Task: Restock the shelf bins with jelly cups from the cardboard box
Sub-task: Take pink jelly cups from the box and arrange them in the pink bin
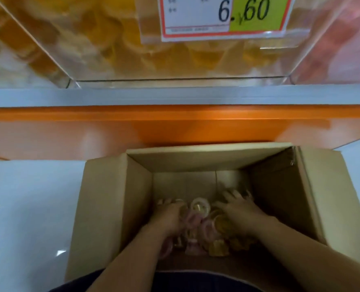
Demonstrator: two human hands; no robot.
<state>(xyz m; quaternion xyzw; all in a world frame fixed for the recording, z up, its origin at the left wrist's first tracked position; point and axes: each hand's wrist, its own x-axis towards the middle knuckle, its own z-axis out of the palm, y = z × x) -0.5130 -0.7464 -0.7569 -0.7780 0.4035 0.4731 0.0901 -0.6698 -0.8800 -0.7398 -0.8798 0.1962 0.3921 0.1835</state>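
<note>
Both hands are down inside the cardboard box (115,207), which stands open on the pale floor (27,207) just in front of the orange shelf edge (174,114). The jelly cups (199,206) lie in a loose heap on the box bottom, pink and amber ones mixed, crowded toward the near side, while the far part of the bottom shows bare cardboard.

The right hand (238,209) lies palm down on the heap with its fingers spread, resting on the cups and gripping none. The left hand (170,213) is also on the heap, its fingers bent down among the cups, but blur hides whether they have closed round one.

Above, the clear shelf bin (132,49) holds yellow-orange cups behind a price tag (223,15). A neighbouring bin at the far right shows pink contents.

The step in hand looks like gathering: scooping a batch of cups together before lifting them out. The box seems nearly spent, so the restocking is probably well along.

The next move calls for both hands to close round a handful from the two sides, lift it clear of the tall box walls without spilling, and carry it up over the bin's front. The colours are mixed, so the cups may need sorting.
</note>
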